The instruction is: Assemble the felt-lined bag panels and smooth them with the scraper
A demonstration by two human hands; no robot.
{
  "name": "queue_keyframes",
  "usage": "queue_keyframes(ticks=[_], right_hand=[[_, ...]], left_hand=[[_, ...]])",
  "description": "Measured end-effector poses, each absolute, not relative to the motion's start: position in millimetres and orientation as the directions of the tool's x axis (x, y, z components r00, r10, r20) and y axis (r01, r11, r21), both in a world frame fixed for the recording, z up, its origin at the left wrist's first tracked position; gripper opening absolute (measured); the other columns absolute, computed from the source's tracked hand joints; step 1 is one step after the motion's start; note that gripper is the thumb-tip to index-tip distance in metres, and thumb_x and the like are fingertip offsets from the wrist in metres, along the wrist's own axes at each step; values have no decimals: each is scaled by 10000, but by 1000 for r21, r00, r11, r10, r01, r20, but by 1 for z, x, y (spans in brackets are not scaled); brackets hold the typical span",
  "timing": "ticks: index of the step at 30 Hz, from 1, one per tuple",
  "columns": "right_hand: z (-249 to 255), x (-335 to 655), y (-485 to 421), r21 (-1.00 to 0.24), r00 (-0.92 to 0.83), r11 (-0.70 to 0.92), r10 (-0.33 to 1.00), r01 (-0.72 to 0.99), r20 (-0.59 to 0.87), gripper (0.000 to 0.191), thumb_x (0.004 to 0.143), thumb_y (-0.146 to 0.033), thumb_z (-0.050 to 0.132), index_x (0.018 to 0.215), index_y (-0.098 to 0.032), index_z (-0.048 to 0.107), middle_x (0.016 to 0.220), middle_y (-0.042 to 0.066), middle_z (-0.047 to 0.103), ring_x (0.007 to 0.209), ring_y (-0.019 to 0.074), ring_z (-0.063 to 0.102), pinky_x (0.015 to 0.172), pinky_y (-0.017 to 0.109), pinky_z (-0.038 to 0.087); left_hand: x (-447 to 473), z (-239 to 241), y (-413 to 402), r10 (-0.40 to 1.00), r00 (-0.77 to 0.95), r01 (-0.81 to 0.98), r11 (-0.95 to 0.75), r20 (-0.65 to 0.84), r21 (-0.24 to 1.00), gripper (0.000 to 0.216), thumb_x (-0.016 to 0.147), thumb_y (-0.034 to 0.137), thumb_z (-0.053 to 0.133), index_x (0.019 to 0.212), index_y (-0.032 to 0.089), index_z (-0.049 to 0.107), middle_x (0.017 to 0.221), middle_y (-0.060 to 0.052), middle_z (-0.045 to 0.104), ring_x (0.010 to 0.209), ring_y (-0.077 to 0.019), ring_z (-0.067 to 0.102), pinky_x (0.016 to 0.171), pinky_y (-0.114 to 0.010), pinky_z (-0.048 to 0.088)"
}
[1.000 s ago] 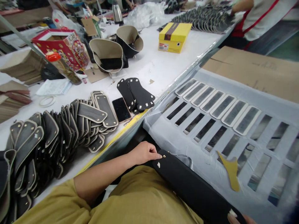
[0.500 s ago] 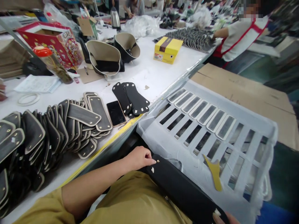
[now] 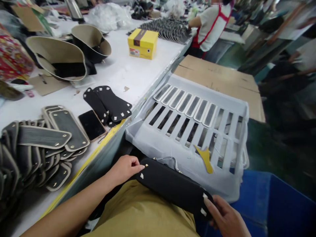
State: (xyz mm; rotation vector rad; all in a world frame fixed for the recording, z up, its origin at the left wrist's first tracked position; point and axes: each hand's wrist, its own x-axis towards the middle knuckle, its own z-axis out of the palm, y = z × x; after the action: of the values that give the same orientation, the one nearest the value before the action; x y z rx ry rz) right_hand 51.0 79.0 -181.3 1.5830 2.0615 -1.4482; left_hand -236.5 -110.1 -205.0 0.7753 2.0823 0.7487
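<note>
A long black panel (image 3: 172,187) with rounded ends lies across my lap, with brass rivets and small white tabs at its ends. My left hand (image 3: 126,169) pinches its left end beside a rivet. At the other end my right hand (image 3: 225,214) grips the panel, thumb on top near two white tabs and fingers partly hidden beneath. Similar black panels (image 3: 112,102) with white tabs lie on the table next to a phone (image 3: 92,125). Left of the phone is a heap of grey panels with pale edging (image 3: 67,128) and brass rivets.
A grey slatted plastic crate (image 3: 163,144) stands at right, bearing a row of grey strips (image 3: 185,102) and a yellow scrap (image 3: 205,158). Behind it is cardboard (image 3: 217,77); a blue bin (image 3: 283,204) is at lower right. A yellow box (image 3: 143,44) sits on the table. A co-worker (image 3: 209,26) stands beyond.
The view has swung to the right, so things appear further left. My right hand, barely visible at the lower edge before, now shows on the panel's right end. Both hands keep hold.
</note>
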Motion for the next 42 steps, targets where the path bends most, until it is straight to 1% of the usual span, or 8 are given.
queue_keyframes(ticks=[3,10,19,24,32,37,40,42], right_hand=[[-175,53,79,-592,-445,-23,637,806,-630,336,741,-548,490,673,-220,512,464,-45,500,438,122,497,451,215,410],[-183,70,80,-652,-481,-72,615,754,-625,278,802,-451,467,672,-205,456,519,-51,478,431,95,477,430,205,371],[-191,77,80,-720,-477,-137,664,680,-576,242,796,-393,490,667,-190,465,476,-56,474,389,78,449,392,187,352],[-193,75,81,-730,-459,-169,679,662,-573,254,794,-399,488,652,-190,464,462,-56,486,373,75,447,378,181,348],[-196,78,86,-718,-470,-136,671,682,-573,230,783,-371,507,644,-188,485,485,-55,469,372,76,458,358,183,356],[-200,80,88,-697,-478,-92,664,711,-575,235,779,-368,515,626,-193,481,474,-55,470,361,83,483,340,183,341],[-200,80,89,-689,-483,-64,665,722,-569,238,783,-366,507,621,-194,481,473,-53,478,361,87,495,336,184,340],[-198,79,89,-676,-483,-43,666,735,-568,234,784,-359,503,620,-193,486,475,-50,487,360,89,500,336,187,339]], left_hand=[[-235,-202,-108,732,-497,276,642,-466,715,349,742,467,525,595,156,583,552,24,554,555,-122,470,529,-222,313],[-230,-203,-107,688,-481,284,708,-543,646,425,743,550,502,598,158,575,556,29,521,571,-127,448,540,-213,315],[-227,-205,-107,633,-444,356,774,-634,523,502,734,655,425,646,182,566,600,28,511,622,-146,465,582,-212,343],[-223,-204,-107,560,-456,282,828,-692,484,526,697,700,432,687,193,576,593,24,534,608,-159,490,548,-212,369],[-219,-199,-102,528,-465,209,846,-711,491,529,655,711,478,674,190,570,585,23,546,598,-162,506,530,-213,394],[-215,-195,-99,498,-464,202,865,-733,460,540,624,728,485,664,196,562,506,41,493,503,-138,448,481,-212,358],[-216,-199,-101,511,-479,241,858,-714,454,523,662,709,466,695,199,574,534,39,511,525,-142,458,502,-217,356],[-219,-202,-104,554,-499,322,832,-666,451,495,694,680,456,687,199,572,584,30,538,586,-157,493,551,-226,373]])
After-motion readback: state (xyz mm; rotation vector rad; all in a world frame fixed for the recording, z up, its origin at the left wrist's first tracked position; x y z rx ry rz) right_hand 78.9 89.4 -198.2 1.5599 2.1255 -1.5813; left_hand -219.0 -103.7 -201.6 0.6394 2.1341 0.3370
